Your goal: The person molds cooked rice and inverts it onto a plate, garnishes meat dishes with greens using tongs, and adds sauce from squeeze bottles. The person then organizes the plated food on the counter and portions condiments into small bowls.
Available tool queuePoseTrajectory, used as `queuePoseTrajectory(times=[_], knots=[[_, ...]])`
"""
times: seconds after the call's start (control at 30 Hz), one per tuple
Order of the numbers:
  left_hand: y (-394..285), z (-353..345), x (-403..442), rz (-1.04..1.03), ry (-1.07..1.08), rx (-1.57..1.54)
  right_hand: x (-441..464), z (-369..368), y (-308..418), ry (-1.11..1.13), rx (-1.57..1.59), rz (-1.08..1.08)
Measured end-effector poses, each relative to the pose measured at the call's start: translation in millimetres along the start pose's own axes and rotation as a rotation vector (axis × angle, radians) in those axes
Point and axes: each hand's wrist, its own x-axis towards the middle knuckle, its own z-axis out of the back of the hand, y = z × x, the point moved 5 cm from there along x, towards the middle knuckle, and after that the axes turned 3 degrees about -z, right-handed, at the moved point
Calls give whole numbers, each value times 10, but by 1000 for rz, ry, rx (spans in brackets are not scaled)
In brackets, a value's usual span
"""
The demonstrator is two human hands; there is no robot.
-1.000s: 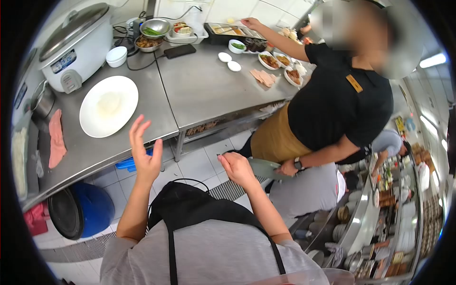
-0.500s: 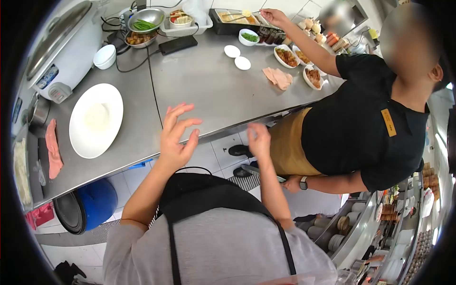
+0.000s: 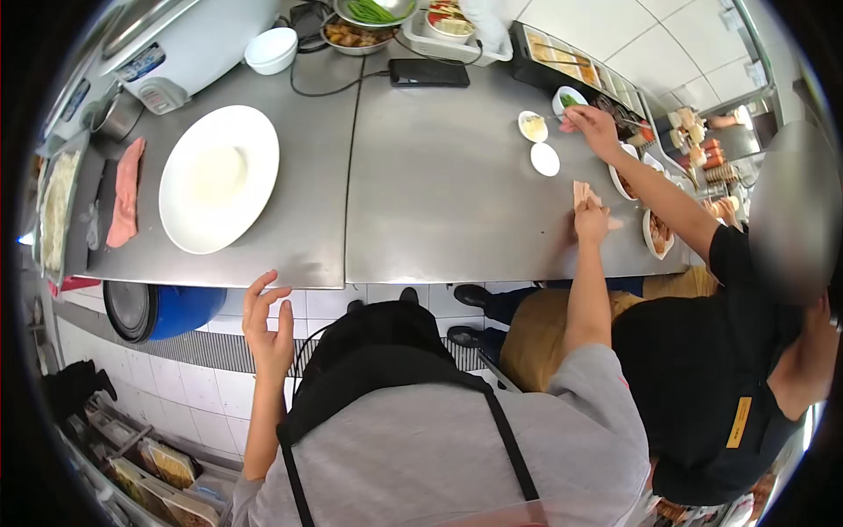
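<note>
My right hand [image 3: 592,221] is closed on a folded pale-pink cloth [image 3: 580,191] on the steel counter, and part of the cloth is hidden under my fingers. Empty and with fingers apart, my left hand [image 3: 268,329] hangs in front of the counter's edge. The nearest thing to it is a large white oval plate [image 3: 180,215] with a pale round mound [image 3: 218,174], perhaps rice, in its middle. Beyond my right hand are two small white dishes; the farther dish [image 3: 532,136] holds some yellowish food, while the nearer dish [image 3: 545,160] shows only white.
A co-worker stands at right, their hand [image 3: 599,132] holding a thin utensil over the farther dish. White bowls of cooked food [image 3: 657,234] line the right side. A phone [image 3: 428,73], a rice cooker [image 3: 180,53], another pink cloth [image 3: 127,193] and a blue barrel [image 3: 189,309] are around.
My right hand has reached out to the right and taken hold of the pink cloth. My left hand has drawn back. The co-worker's hand has moved to the small dish, which now holds yellowish food.
</note>
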Motion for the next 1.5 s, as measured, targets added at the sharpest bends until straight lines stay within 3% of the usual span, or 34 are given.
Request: queuePoseTrajectory(times=[0.1,0.23,0.3,0.37,0.5,0.6,0.67,0.7,0.77,0.8,0.87,0.93,0.97,1.0,1.13,1.2,1.27,1.33,1.4,1.43,1.5], knots=[[7,-41,27,4,-41,-13,-514,45,483,22,62,-2],[-117,-152,213,-70,7,-111,-1578,566,1766,75,420,318],[-195,-154,298,-205,16,-99,-2045,768,2230,-21,654,666],[-240,-50,337,-223,6,-88,-2044,781,2395,261,952,474],[-141,198,229,-214,-58,-55,-1013,917,2481,119,746,142],[80,413,7,-110,-94,-14,-583,610,2726,51,710,303],[189,554,-132,-40,-132,-23,-495,-23,2935,39,260,492],[229,626,-206,-5,-148,4,-470,-171,3092,51,279,519],[331,755,-356,29,-175,38,-393,-383,3357,2,195,297],[389,789,-420,34,-175,53,-392,-355,3566,28,331,431],[506,815,-508,97,-234,-33,-528,-465,3923,-123,462,673],[483,781,-468,103,-211,-72,-872,-149,4269,142,527,890],[461,777,-430,110,-216,-100,-1141,135,4326,100,518,1047],[391,780,-362,82,-195,-57,-1453,377,4262,50,510,1207],[254,761,-125,7,-176,-62,-2248,934,3541,159,718,1431],[266,711,-26,-28,-186,-90,-2631,963,3046,354,696,1277],[271,638,58,-47,-165,-121,-2925,1005,2583,345,584,1202],[228,548,133,-70,-135,-155,-3099,868,2153,535,651,1116],[163,414,229,-98,-90,-200,-3074,834,1823,640,470,860],[129,346,276,-120,-86,-211,-2994,852,1810,617,468,847],[51,181,349,-161,-5,-253,-2721,1112,1700,352,715,587]])
